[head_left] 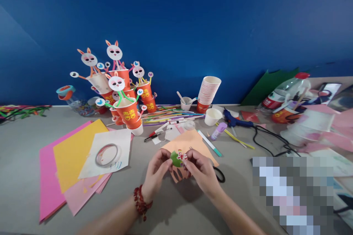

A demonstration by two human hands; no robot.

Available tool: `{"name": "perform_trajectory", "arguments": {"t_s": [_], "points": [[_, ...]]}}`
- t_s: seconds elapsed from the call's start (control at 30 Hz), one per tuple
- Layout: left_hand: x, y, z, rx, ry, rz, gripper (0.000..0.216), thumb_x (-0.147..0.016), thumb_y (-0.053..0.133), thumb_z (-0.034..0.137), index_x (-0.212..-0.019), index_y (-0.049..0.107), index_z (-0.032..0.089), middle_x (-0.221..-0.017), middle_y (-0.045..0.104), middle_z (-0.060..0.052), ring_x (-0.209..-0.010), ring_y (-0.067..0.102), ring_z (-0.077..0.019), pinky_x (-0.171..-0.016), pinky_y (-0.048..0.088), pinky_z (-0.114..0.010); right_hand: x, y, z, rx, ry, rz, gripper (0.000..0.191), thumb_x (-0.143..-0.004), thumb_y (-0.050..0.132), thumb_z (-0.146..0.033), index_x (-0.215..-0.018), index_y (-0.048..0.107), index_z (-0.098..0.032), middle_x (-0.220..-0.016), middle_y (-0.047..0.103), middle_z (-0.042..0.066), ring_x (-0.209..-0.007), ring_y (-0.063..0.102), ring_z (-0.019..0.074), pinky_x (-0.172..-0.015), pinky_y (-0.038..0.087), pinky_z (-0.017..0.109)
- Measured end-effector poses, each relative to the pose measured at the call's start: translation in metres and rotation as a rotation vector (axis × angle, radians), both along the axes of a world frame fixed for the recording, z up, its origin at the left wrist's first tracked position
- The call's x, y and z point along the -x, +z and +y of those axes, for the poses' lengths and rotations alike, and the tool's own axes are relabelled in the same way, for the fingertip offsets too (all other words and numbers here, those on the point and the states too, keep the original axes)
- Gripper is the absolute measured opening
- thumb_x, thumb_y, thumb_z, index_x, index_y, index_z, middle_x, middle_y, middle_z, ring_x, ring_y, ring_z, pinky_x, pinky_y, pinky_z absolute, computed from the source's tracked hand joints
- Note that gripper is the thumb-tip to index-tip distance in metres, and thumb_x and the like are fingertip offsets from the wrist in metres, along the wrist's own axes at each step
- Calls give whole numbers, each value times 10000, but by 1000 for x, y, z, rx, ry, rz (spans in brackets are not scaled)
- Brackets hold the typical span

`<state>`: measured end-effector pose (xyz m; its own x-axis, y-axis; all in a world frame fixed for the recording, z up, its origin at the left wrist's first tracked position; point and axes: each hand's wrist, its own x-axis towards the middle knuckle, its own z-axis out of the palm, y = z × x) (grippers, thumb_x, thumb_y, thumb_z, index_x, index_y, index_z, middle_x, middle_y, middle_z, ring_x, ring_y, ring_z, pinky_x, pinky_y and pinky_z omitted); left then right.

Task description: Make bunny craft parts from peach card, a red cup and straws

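Between my two hands is a small green printed piece (176,158) with red and white lettering, seemingly cut from packaging. My left hand (158,170), with a red bead bracelet at the wrist, pinches its left edge. At the opposite edge, the fingers of my right hand (200,169) are closed on it. Below them lies a sheet of peach paper (183,139) with narrow cut-outs along its near edge. A black loop (220,174), perhaps a scissors handle, shows beside my right hand; the rest of it is hidden.
Rabbit-faced paper cup figures (125,108) stand at back left. Coloured paper (70,147) and a tape roll (107,155) lie left. Stacked cups (209,91), a glue stick (218,131), a marker (209,143) and a blue glue gun (234,119) are farther back; a bottle (284,93) stands right.
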<state>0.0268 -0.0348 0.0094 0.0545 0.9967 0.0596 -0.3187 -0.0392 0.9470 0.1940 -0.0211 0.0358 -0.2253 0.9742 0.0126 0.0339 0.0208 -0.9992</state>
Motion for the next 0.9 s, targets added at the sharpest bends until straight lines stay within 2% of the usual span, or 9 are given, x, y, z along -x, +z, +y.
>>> {"name": "perform_trajectory", "arguments": {"t_s": [0.27, 0.37, 0.57, 0.77, 0.9], "points": [[-3, 5, -2, -7, -51, -37, 151, -863, 663, 315, -894, 590, 186, -838, 563, -11, -743, 525, -131, -685, 451, -236, 0, 0, 0, 4, 8, -3, 320, -845, 603, -441, -677, 458, -211, -579, 447, -51, -481, 469, 108, -462, 391, 221], [-3, 3, -2, 20, -71, -56, 143, -862, 667, 301, -882, 591, 182, -828, 565, -6, -709, 521, -118, -664, 446, -231, 0, -1, 0, 9, 10, 14, 324, -850, 603, -450, -682, 462, -211, -576, 459, -50, -476, 481, 110, -462, 397, 224], [-2, -4, 1, 69, -54, -106, 148, -842, 684, 293, -834, 594, 175, -763, 550, 12, -652, 502, -106, -643, 427, -228, 0, -3, -1, -17, 17, -2, 315, -871, 591, -454, -711, 498, -200, -572, 474, -44, -480, 474, 113, -468, 388, 230], [-3, -1, 1, 94, -43, -130, 159, -841, 684, 298, -821, 591, 171, -740, 554, 17, -636, 498, -102, -636, 418, -224, -1, -5, -2, -25, 52, 27, 271, -879, 601, -431, -784, 542, -185, -642, 493, -36, -511, 484, 109, -478, 390, 225], [-2, 0, 1, 122, -19, -134, 184, -832, 694, 310, -805, 591, 161, -733, 556, 14, -646, 495, -103, -639, 417, -223, 0, -8, -1, -23, 51, 21, 251, -875, 612, -399, -768, 519, -192, -635, 486, -41, -507, 476, 105, -473, 381, 221]]}}
